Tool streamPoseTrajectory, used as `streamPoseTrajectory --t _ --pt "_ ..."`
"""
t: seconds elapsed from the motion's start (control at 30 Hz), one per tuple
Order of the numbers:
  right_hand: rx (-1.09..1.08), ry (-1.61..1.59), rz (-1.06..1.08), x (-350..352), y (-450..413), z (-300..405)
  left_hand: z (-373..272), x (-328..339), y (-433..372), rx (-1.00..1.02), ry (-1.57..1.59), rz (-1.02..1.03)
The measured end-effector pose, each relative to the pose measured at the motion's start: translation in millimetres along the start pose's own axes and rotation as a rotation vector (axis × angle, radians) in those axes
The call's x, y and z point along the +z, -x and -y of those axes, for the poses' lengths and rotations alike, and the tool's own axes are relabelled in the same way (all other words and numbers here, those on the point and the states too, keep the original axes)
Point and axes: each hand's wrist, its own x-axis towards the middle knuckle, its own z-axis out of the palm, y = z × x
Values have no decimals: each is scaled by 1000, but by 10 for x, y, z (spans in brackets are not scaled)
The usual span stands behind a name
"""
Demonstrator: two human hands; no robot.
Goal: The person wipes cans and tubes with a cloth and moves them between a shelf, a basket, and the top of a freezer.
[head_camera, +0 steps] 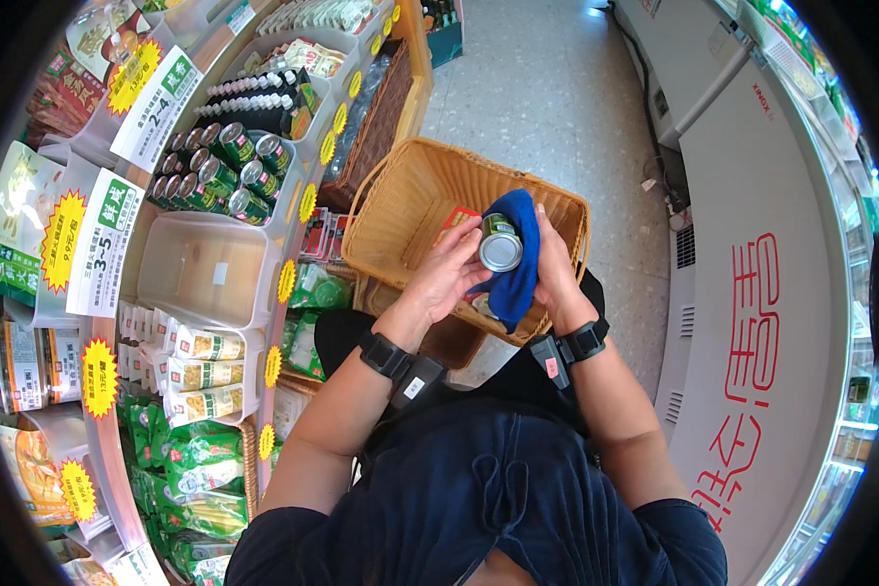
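Note:
A small green can point(500, 249) is tilted so that its bare metal end faces me. My left hand point(450, 267) grips it from the left with thumb and fingers. Against the can's right side lies a blue cloth point(525, 238), which my right hand point(554, 256) holds from behind and from the right. Both hands are above a wicker basket point(469, 165). Inside it, a red packet point(460, 217) shows partly behind my left hand. Further contents are hidden by the hands and cloth.
To the left, a shelf bears a bin of similar green cans point(220, 176), an empty plastic bin point(204, 267), white packets point(205, 359) and green bags point(198, 469). A white freezer cabinet point(769, 183) stands at right. Tiled floor point(527, 80) runs between, with a black cable point(641, 73).

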Motion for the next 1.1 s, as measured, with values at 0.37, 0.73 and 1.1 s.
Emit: streamPoseTrajectory --t 0.37,0.73,1.1 --pt "18 58 18 29 25 -176 11 -18 -33 41 -82 -107" --pt "206 -211 243 18 181 -72 -94 9 33 446 -853 62" --pt "175 -297 221 -126 128 -67 -169 -36 24 231 -625 347"
